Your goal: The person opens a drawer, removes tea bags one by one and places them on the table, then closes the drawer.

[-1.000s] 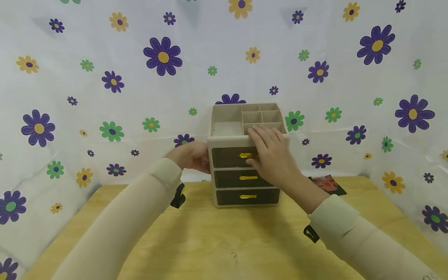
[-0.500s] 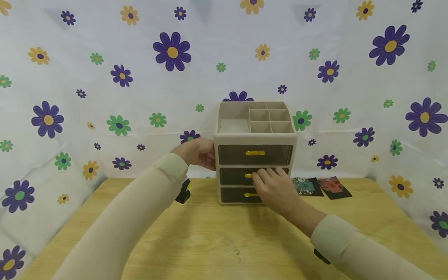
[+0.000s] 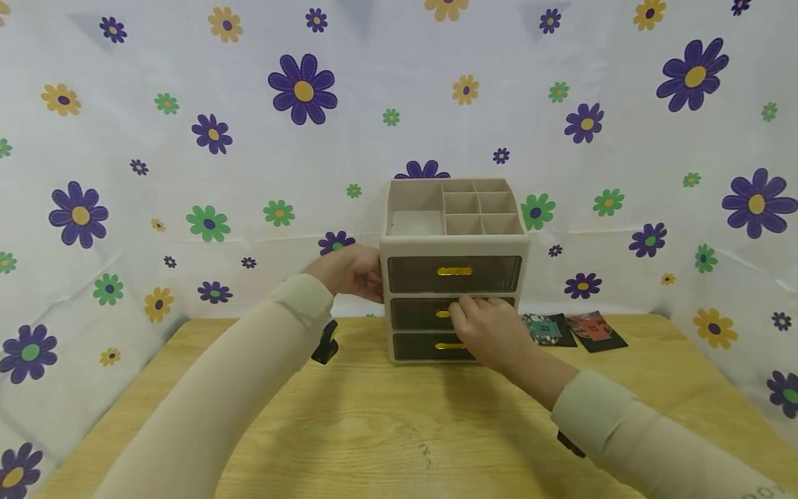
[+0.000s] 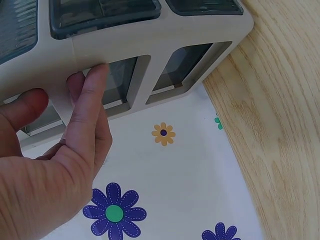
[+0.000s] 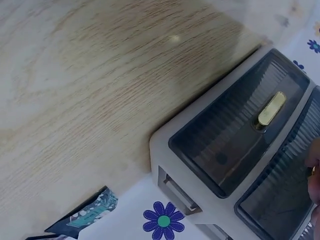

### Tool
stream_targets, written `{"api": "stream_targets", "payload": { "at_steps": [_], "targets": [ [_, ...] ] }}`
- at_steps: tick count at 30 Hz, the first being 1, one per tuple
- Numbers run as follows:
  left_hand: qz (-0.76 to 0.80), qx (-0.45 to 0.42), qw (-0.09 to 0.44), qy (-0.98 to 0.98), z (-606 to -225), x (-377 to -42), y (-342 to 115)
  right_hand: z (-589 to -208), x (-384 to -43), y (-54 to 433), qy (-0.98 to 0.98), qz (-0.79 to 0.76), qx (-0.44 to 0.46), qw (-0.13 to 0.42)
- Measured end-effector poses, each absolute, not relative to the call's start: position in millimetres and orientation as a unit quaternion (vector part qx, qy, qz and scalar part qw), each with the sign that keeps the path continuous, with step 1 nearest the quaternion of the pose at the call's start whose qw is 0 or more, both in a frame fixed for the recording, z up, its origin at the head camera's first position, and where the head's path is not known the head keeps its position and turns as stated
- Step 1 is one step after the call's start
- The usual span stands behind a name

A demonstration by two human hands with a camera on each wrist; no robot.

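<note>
Head view: pinching middle gold handle [image 3: 442, 314] with right hand [image 3: 490, 333], covering its three-o'clock end; pressing extended left hand [image 3: 358, 270] to nine-o'clock side of cabinet [image 3: 455, 285], standing on tabletop [image 3: 374, 416] near centre, pointing drawer fronts [image 3: 420, 348] to six o'clock, longest from nine to three. Hides part of left hand; crops right hand in right wrist view. Slants left sleeve [image 3: 224, 388] in from eight o'clock, right sleeve [image 3: 636, 430] from four.

your arms [image 3: 231, 374] stretched forward, your left hand [image 3: 350, 272] with thumb [image 4: 32, 102] apart from its fingers [image 4: 86, 115], your right hand [image 3: 489, 329] lower, back upward, fingers [image 3: 464, 305] curled
</note>
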State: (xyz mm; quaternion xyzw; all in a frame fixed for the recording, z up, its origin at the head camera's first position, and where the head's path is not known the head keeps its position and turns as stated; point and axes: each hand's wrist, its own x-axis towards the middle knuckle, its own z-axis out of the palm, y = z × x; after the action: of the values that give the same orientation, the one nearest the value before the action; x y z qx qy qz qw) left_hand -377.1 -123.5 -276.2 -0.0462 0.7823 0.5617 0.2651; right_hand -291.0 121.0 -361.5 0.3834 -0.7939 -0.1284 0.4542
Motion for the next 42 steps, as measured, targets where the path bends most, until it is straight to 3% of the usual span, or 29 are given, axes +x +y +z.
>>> {"api": "stream_targets", "payload": {
  "at_steps": [17,35,42],
  "targets": [
    [0.556,-0.047,0.265,0.786,-274,-376,-125,-355,-273,125,-0.791,-0.122,0.421,0.427],
    [0.549,-0.057,0.26,0.792,-273,-375,-124,-359,-258,130,-0.743,-0.087,0.47,0.47],
    [0.555,-0.062,0.262,0.787,-273,-376,-123,-359,-253,132,-0.744,-0.083,0.476,0.461]
  ]
}}
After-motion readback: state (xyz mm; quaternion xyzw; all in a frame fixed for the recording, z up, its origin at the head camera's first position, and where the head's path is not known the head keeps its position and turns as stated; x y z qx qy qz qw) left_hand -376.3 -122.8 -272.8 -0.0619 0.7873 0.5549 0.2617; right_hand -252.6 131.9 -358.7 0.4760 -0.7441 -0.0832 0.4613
